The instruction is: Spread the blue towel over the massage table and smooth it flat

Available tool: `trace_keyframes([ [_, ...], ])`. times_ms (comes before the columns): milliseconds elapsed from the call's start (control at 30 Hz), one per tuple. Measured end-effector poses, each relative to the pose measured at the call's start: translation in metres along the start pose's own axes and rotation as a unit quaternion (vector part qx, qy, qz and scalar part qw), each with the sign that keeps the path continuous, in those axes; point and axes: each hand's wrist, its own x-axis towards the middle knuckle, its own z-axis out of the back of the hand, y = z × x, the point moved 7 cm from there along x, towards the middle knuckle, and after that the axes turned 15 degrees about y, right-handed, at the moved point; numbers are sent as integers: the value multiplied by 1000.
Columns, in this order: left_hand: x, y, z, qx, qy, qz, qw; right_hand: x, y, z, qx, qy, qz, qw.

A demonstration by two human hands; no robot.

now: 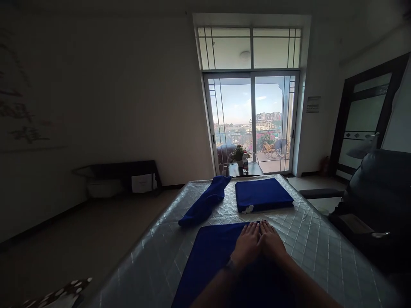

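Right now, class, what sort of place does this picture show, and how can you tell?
Probably a lounge or living room: an armchair, a plant, and glass doors onto a balcony.

Blue cloth (210, 252) was plain, deep-coloured, lay flat and looked smooth at bottom centre of frame. Far edge ran nearly level across lower half; left edge slanted toward lower left, meeting frame's bottom. Right side was largely hidden.
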Motion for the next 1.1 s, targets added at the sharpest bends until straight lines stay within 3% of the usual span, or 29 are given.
trace_keyframes([
  [67,19,-7,-9,0,-6,2,1000,0,0,-1,-10,0,10,1000],
  [167,22,10,-18,11,8,34,999,2,-3,0,1,0,0,1000],
  [433,-55,139,3,37,9,187,982,1,-1,2,34,11,-19,999],
  [567,-91,192,14,2,-28,254,967,0,0,4,24,15,-20,999],
  [667,-99,205,15,-12,-47,265,963,1,0,3,20,22,-26,999],
  [1100,-93,219,3,10,-87,236,968,5,-7,4,-8,12,-19,1000],
])
